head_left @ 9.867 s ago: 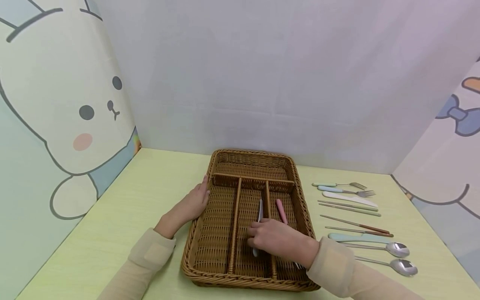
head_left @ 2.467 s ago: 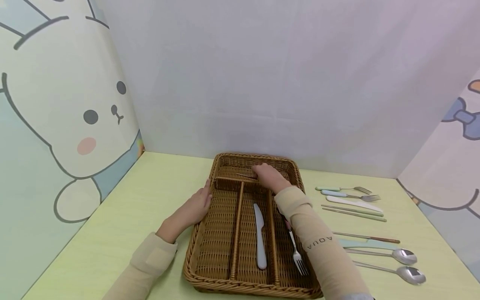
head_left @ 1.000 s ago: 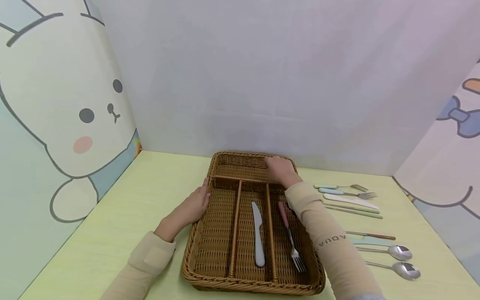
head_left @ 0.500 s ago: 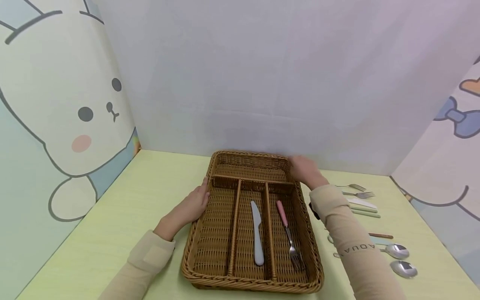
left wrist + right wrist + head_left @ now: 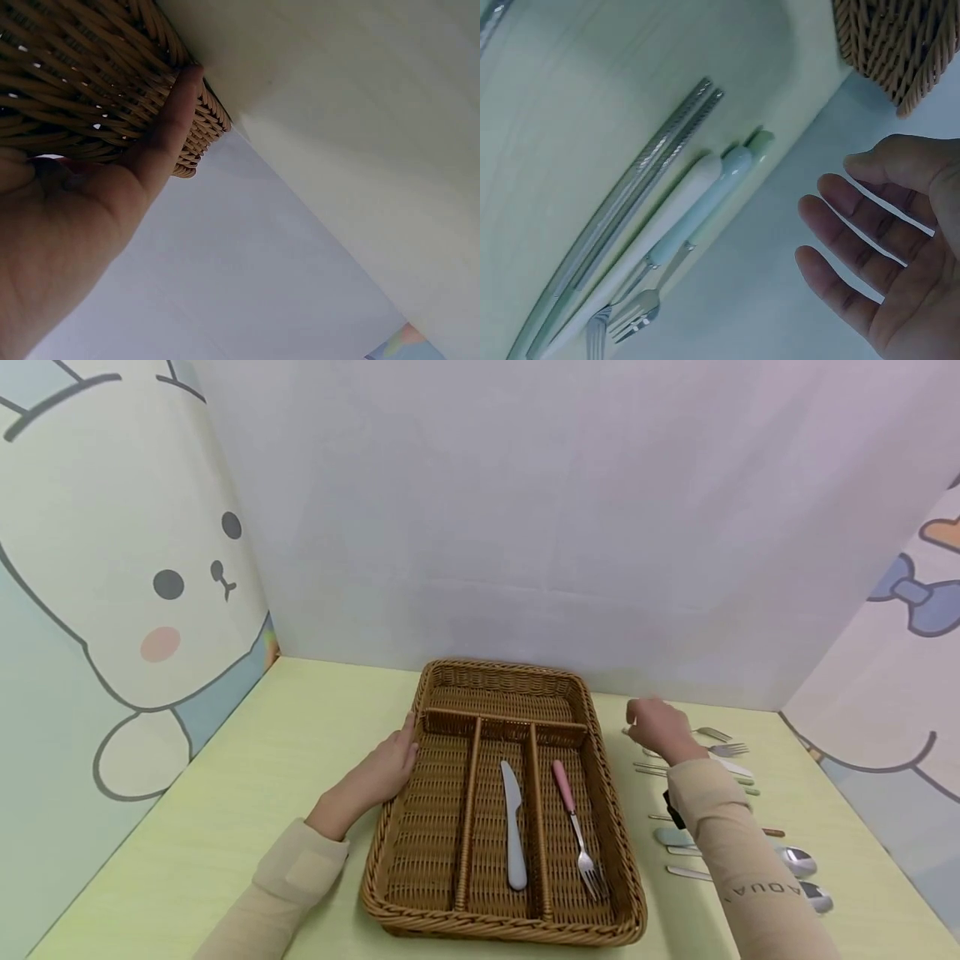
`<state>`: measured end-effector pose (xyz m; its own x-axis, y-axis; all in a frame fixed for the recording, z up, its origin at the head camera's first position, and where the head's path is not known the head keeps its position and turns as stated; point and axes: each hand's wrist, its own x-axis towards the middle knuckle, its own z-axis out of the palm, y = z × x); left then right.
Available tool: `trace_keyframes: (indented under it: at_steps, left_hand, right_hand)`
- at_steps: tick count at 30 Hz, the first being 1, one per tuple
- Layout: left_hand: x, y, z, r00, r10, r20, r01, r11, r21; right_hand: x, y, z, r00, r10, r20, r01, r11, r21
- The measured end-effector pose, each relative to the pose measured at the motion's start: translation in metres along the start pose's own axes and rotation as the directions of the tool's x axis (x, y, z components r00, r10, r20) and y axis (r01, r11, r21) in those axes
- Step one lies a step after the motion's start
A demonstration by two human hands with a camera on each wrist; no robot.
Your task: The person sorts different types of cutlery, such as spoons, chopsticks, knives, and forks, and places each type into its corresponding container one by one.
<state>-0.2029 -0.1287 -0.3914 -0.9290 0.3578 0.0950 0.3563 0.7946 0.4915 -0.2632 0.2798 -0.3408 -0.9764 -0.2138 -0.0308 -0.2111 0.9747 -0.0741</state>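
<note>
Below the right hand (image 5: 662,728), fingers apart and holding nothing, the blue-handled fork (image 5: 703,204) lies sideways, its handle toward the basket (image 5: 465,922).

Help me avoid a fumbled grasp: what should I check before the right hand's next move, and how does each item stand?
1. Basket has a hand on it: ok; the left hand rests against its left side.
2. Right hand free: ok; it holds nothing.
3. Pale knife inside the basket: ok; it lies lengthwise in the middle compartment.
4. White knife, blue-handled fork and green-handled fork well apart: not ok; they lie close together.
5. Spoons clear of the right sleeve: cannot tell; it hides part of them.
</note>
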Motion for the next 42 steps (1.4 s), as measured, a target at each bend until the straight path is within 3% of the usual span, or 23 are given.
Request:
trace_keyframes:
  at_steps: [11, 18, 42]
  left_hand:
    - [0.0, -0.001, 0.0, 1.0, 0.011, -0.003, -0.011, 1.0, 0.001]
    - [0.001, -0.001, 0.0, 1.0, -0.001, 0.015, 0.002, 1.0, -0.007]
    - [0.001, 0.0, -0.001, 1.0, -0.007, 0.016, 0.007, 1.0, -0.005]
  right_hand:
    - [-0.028, 0.032, 0.022, 0.995, 0.047, 0.086, -0.05, 0.998, 0.032]
    - [-0.04, 0.045, 0.031, 0.997, 0.019, 0.075, -0.02, 1.0, 0.024]
    - [-0.045, 0.051, 0.04, 0.997, -0.004, 0.072, 0.006, 0.999, -0.035]
